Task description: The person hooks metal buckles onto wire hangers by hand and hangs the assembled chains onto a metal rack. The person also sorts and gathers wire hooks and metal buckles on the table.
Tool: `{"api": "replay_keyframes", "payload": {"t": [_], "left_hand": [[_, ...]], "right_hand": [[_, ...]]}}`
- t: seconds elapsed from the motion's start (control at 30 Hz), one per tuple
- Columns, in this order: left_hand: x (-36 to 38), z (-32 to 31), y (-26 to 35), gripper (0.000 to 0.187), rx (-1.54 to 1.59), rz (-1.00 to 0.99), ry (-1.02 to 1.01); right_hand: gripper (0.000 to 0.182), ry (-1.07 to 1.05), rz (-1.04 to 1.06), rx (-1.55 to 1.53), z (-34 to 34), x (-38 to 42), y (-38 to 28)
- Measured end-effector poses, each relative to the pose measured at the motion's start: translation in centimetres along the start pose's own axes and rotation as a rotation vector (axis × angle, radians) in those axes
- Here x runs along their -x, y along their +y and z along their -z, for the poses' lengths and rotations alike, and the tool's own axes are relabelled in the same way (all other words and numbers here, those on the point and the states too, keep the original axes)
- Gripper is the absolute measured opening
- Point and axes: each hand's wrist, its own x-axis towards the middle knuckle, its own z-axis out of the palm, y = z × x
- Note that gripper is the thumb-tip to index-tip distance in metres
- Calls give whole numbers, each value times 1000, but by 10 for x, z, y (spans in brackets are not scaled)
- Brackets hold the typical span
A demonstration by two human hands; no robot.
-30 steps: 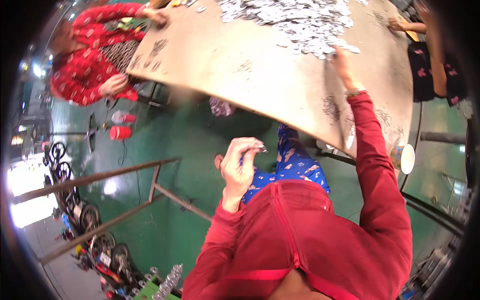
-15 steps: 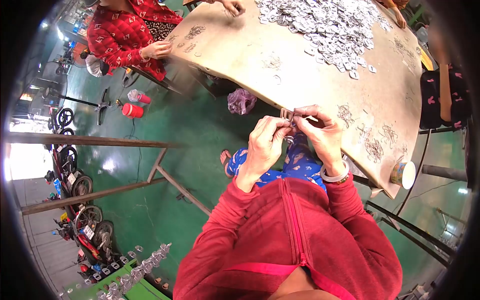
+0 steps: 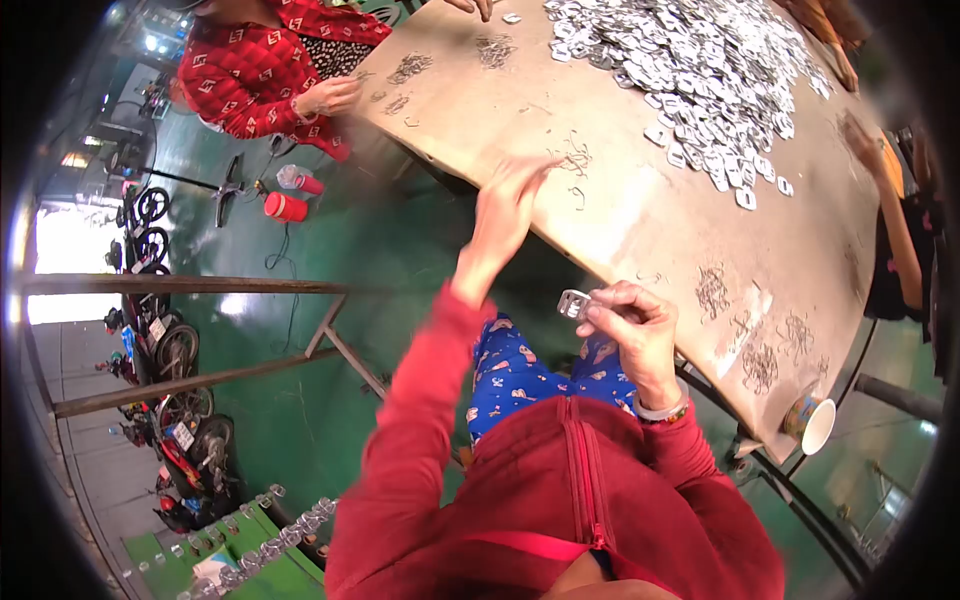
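Observation:
In my right hand (image 3: 635, 325) a small silvery metal buckle (image 3: 573, 305) with slots is pinched between thumb and fingers, just off the table's near edge. My left hand (image 3: 507, 205) stretches over the table edge, its fingertips at a small loose pile of thin bent wire pieces (image 3: 574, 156). Motion smears these fingers, so whether they hold a wire piece cannot be made out. A large heap of similar silvery buckles (image 3: 690, 75) covers the far part of the brown tabletop (image 3: 640, 215).
More wire piles (image 3: 712, 290) lie along the table. A cup-like container (image 3: 808, 424) is at the right corner. A person in a red patterned jacket (image 3: 235, 85) sits at the left; other people's hands (image 3: 862, 142) are at the far and right sides. Wooden rails (image 3: 180, 285) stand left.
My hands were together at the buckle; now my left hand has moved away to the wire pile, while my right keeps the buckle. The view has shifted slightly.

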Motion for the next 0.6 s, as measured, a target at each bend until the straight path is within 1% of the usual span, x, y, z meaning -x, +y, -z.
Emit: {"api": "replay_keyframes", "payload": {"t": [0.03, 0.1, 0.17, 0.2, 0.3, 0.4, 0.5, 0.6], "left_hand": [[-27, -11, -27, 31, -58, -126, -79], [-69, -32, -69, 29, -204, -345, -233], [-93, -45, -108, 24, -252, -421, -440], [-99, -46, -112, 21, -275, -460, -549], [-101, -42, -112, 12, -353, -461, -651], [-81, -39, -101, 7, -535, -516, -419], [-62, -37, -98, 9, -469, -399, -288], [-46, -39, -91, 11, -349, -197, -155]], "right_hand": [[14, -3, -13, -11, 1, -2, 2], [15, -16, -37, 4, 4, -5, 1], [15, -9, -50, -8, 4, -4, -3], [14, -9, -52, -12, 6, -4, -4], [13, 17, -53, -33, 7, -2, -2], [12, -7, -48, 1, 5, 1, -1], [13, -67, -39, -20, 1, 6, -2], [14, -59, -40, 57, -6, 11, -4]]}}
